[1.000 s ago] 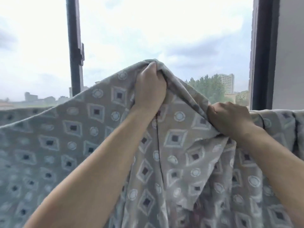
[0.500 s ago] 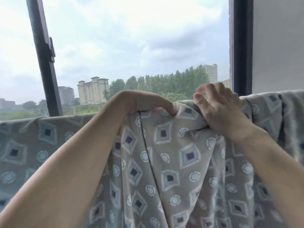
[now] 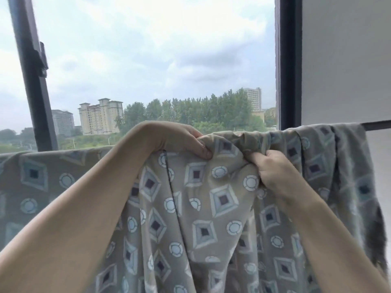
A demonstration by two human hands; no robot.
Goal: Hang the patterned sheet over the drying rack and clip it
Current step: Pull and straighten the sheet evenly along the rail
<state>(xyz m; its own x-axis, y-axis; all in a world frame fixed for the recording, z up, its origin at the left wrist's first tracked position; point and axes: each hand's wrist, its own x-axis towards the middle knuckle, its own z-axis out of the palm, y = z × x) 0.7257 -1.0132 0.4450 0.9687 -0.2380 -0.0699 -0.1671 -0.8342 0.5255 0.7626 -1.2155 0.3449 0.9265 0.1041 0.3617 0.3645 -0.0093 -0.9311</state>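
The grey-beige cotton sheet with the diamond-and-circle print [image 3: 211, 208] is already draped over the dark metal drying rack bar [image 3: 378, 125], which only peeks out bare at about 3 o'clock; the rest is buried under fabric. The left hand [image 3: 175, 140] sits at 12 o'clock, fingers curled over the top fold and pinching it against the thumb. The right hand [image 3: 273, 172], just beside it toward 2 o'clock, has its fingers bunched into a fistful of cloth. The stuff looks soft, floppy and light, so it'll probably slide off if let go unevenly. Best bet is gripping right along the top fold where it crosses the bar. No clips visible anywhere.
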